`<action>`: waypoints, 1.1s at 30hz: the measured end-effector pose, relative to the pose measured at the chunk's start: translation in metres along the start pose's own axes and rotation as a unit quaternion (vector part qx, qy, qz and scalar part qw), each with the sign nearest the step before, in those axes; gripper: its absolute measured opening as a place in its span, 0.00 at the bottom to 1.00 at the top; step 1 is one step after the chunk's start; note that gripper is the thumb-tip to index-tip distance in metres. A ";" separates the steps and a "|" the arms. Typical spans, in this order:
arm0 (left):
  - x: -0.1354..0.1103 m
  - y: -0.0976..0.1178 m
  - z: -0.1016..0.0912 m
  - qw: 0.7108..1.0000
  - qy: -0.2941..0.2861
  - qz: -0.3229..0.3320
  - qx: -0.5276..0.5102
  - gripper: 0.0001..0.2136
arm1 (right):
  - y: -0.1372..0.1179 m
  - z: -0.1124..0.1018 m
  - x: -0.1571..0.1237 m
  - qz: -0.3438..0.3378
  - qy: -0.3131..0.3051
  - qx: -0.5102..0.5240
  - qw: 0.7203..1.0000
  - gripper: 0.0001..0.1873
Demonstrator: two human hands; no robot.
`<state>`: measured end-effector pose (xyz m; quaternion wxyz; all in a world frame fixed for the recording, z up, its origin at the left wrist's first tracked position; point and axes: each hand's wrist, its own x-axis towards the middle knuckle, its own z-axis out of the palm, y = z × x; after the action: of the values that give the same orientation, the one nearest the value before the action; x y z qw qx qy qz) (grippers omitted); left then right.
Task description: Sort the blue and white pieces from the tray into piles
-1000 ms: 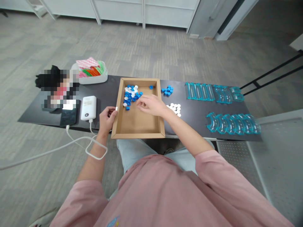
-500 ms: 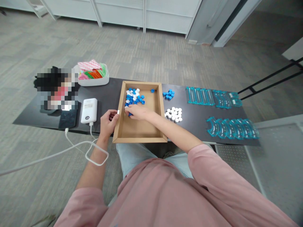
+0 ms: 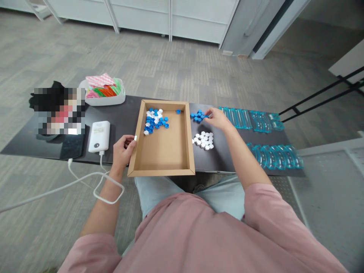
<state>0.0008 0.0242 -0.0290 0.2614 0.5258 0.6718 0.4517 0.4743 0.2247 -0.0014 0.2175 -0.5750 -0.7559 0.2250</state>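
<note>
My right hand (image 3: pixel 217 118) has its fingertips pinched on a blue hexagonal piece at the right edge of the blue pile (image 3: pixel 197 115). Beside the cardboard tray (image 3: pixel 162 172), at its left wall, my left hand (image 3: pixel 124 149) is closed with curled fingers. A small white piece (image 3: pixel 135 138) shows at its fingertips; its exact shape is hard to make out. Inside the tray, blue and white hexagonal pieces (image 3: pixel 156 120) lie clustered toward the far left. One lone blue piece (image 3: pixel 178 111) sits near the far right corner.
White hexagonal pieces (image 3: pixel 204 140) form a pile right of the tray. Clear teal-edged plastic parts (image 3: pixel 275 156) lie in rows farther right. On the left are a white power bank (image 3: pixel 99 136) with a cable (image 3: pixel 85 175), a dark phone (image 3: pixel 73 146) and a white basket (image 3: pixel 106 100).
My right hand has left the tray's left side and moved right to the blue pile. A white piece now shows where it was. My left hand stays at the tray wall.
</note>
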 end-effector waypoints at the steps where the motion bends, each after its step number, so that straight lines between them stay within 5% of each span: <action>1: 0.000 -0.001 0.000 1.000 0.000 -0.001 0.000 0.17 | 0.009 0.004 -0.004 0.016 -0.017 -0.005 1.000 0.12; 11: 0.000 0.004 -0.001 1.000 -0.002 -0.010 0.009 0.17 | 0.021 0.040 0.004 0.038 -0.005 0.015 0.999 0.58; 19: -0.001 0.007 0.000 1.000 0.002 -0.016 0.009 0.16 | 0.006 0.037 0.023 0.029 -0.024 -0.022 0.999 0.54; 22: -0.001 0.008 0.000 1.000 0.000 -0.015 0.011 0.15 | -0.010 0.025 0.013 -0.012 0.017 -0.020 1.000 0.43; 27: 0.000 0.007 0.000 1.000 -0.005 -0.010 0.007 0.15 | -0.076 0.025 0.006 -0.144 -0.007 -0.003 0.990 0.22; 33: -0.001 0.003 0.001 1.000 -0.005 -0.005 0.000 0.15 | -0.156 0.082 0.016 -0.158 -0.120 -0.117 0.973 0.13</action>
<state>0.0036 0.0242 -0.0273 0.2667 0.5246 0.6731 0.4480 0.3022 0.1958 0.0259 0.0895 -0.4387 -0.8788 0.1650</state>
